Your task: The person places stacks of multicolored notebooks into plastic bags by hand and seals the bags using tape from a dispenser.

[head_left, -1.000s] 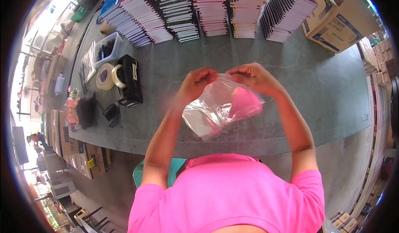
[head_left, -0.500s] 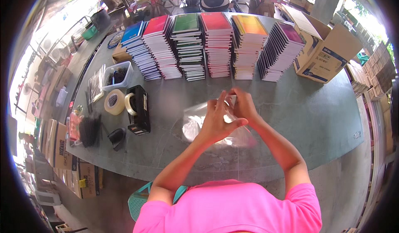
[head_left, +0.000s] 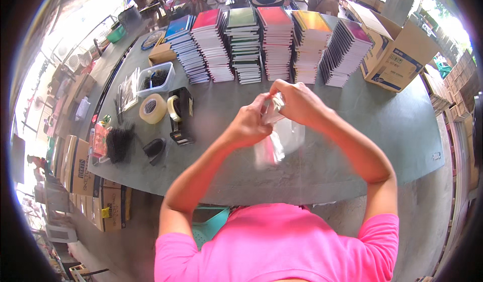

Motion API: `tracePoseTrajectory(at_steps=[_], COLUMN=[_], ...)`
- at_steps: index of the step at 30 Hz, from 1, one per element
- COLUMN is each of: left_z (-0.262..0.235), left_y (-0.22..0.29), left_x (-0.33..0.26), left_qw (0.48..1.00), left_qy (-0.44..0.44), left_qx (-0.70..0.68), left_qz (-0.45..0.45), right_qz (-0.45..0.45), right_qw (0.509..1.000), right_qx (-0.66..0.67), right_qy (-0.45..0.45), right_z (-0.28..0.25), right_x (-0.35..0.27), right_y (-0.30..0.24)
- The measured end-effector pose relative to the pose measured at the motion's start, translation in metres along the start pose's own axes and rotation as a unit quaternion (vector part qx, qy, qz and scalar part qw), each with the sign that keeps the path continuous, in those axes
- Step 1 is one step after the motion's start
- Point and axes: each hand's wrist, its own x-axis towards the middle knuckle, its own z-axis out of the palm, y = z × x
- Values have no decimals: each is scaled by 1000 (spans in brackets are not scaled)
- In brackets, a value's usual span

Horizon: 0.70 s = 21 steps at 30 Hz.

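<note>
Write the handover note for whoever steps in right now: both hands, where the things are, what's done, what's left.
Left hand and right hand: both raised above the grey table, pinching the top of one clear plastic bag.
Bag: hangs between the hands, off the table, with something pink inside; its top looks gathered in the fingers.
Nearby: tape dispenser and tape roll to the left; row of notebook stacks at the far edge; open cardboard box far right.
Done: pink item is in the bag.
Left: probably closing the bag and setting it down; no seal shows yet.
</note>
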Motion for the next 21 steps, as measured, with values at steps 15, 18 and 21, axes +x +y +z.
tracePoseTrajectory(at_steps=[15,18,21], left_z=[-90,-70,-69], left_y=[3,-64,-168], left_x=[62,91,74], left_qw=[848,808,831], left_qy=[-485,-450,-326], left_qx=[162,321,447], left_qz=[-137,-205,-47], right_qz=[34,90,0], right_qw=[903,897,908], right_qx=[-137,-241,-406], right_qy=[-407,-360,-100], right_z=[-47,13,93], right_x=[5,15,15], right_y=[10,60,65])
